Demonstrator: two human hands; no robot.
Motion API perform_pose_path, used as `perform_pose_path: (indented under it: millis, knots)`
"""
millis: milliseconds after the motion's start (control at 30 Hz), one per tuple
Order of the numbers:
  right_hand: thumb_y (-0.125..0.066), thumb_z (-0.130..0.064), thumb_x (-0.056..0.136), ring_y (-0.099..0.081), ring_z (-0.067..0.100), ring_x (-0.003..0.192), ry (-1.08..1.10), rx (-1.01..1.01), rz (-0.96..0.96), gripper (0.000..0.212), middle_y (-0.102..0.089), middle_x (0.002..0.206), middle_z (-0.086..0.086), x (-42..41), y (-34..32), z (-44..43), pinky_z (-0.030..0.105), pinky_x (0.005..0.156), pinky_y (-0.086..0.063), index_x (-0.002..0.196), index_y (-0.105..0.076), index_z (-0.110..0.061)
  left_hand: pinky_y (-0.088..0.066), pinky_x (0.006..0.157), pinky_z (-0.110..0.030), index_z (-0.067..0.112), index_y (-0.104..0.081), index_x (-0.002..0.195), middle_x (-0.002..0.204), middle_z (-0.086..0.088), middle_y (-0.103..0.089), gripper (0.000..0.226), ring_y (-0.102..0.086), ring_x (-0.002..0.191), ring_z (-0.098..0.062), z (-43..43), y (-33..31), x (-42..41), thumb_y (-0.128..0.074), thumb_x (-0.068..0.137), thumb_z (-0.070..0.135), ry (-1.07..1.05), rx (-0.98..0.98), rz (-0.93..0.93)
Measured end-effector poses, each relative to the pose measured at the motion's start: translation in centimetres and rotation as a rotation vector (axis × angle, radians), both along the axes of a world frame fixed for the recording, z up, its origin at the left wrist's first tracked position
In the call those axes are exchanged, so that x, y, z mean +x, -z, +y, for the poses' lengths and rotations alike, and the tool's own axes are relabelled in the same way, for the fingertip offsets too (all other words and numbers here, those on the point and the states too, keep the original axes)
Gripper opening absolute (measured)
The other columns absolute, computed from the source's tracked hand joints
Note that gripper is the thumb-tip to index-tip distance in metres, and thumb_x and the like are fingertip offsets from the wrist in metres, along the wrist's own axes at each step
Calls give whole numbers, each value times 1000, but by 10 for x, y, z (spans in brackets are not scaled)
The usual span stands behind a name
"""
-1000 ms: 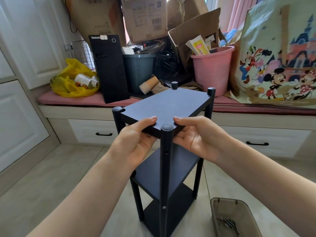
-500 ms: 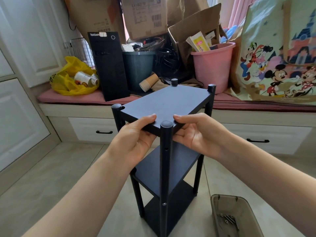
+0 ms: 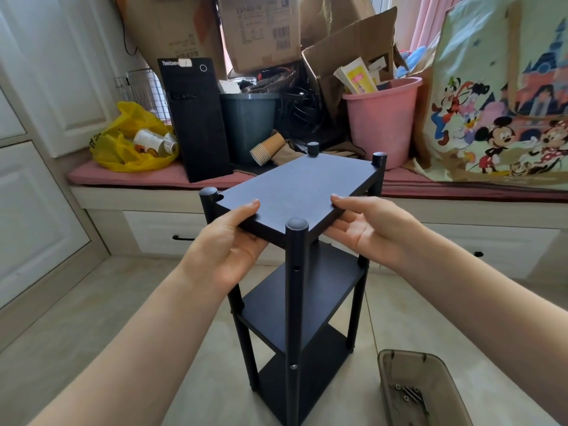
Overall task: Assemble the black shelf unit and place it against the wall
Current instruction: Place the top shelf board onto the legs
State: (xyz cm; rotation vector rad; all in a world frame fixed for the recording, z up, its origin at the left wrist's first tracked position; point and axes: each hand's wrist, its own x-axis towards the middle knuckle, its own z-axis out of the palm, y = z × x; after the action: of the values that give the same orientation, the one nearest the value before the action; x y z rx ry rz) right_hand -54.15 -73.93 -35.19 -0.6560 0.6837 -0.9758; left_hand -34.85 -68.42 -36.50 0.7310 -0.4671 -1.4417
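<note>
The black shelf unit (image 3: 302,186) stands upright on the tiled floor in front of me, with three boards on four round posts. My left hand (image 3: 229,244) grips the near left edge of the top board, thumb on top and fingers underneath. My right hand (image 3: 365,229) holds the near right edge of the same board, thumb on top, palm turned up below it. The near corner post rises between my two hands.
A grey plastic tray (image 3: 396,368) with screws lies on the floor at the lower right. Behind the shelf, a window bench (image 3: 129,192) with drawers carries a black computer tower (image 3: 196,118), a yellow bag (image 3: 129,139), a dark bin (image 3: 249,124), a pink bucket (image 3: 381,124) and cardboard boxes. White cabinet doors line the left.
My hands have slid apart along the top board's near edges, away from the front corner post. The shelf unit looks slightly farther from me.
</note>
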Motion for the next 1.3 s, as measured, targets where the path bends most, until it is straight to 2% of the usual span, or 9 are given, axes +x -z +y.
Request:
perform_pose_path:
  millis: [100,200,333,667,867,1033,1200,1300]
  knots:
    - [-52,7,94,-74,37,86,12,0,10,29,-73,101,25,0,2,-4,46,58,-61,122,-53,0,-64,72,-42,-2,-56,127,112,-19,-74,33,-74,98,-32,-2,-2,2,-56,94,0,17,0,-14]
    - [-52,7,94,-74,38,88,10,-7,13,33,-73,103,25,-2,3,-6,49,61,-61,126,-52,-1,-63,75,-41,-2,-55,129,116,-20,-73,40,-73,102,-32,-2,-1,1,-59,89,0,30,-20,-11]
    - [-52,6,94,-73,38,90,-12,-21,39,34,-72,107,24,-1,5,-6,50,63,-62,127,-51,-2,-63,80,-40,0,-54,127,118,-19,-72,29,-72,106,-31,-2,7,1,-53,99,3,23,-28,-21]
    - [-51,8,94,-73,40,89,-8,-22,19,33,-73,104,25,-1,6,-9,53,61,-61,125,-52,-4,-62,81,-43,0,-57,120,115,-19,-73,23,-73,103,-31,-5,7,3,-54,97,2,8,-33,-32]
    - [-52,6,93,-72,40,95,-34,-42,21,39,-72,109,24,-3,12,-12,55,72,-60,131,-50,-4,-62,83,-42,3,-55,123,117,-18,-73,24,-72,106,-32,-4,13,2,-55,98,5,22,-58,-43]
    - [-53,5,94,-72,41,95,-38,-43,35,38,-72,109,24,-2,15,-12,54,68,-61,131,-49,-4,-63,80,-40,4,-55,120,115,-18,-73,22,-73,104,-32,-2,18,2,-55,98,5,18,-55,-39]
    - [-55,5,94,-72,41,93,-31,-30,52,39,-72,108,24,0,17,-13,53,66,-61,131,-48,-6,-62,82,-40,5,-55,121,117,-18,-73,33,-72,106,-32,1,20,3,-61,89,7,13,-72,-33]
    - [-54,5,94,-72,41,94,-48,-41,51,39,-72,109,24,0,17,-13,51,66,-61,130,-49,-5,-63,81,-40,3,-54,125,118,-18,-72,30,-72,106,-32,-1,21,3,-57,95,5,-2,-67,-32]
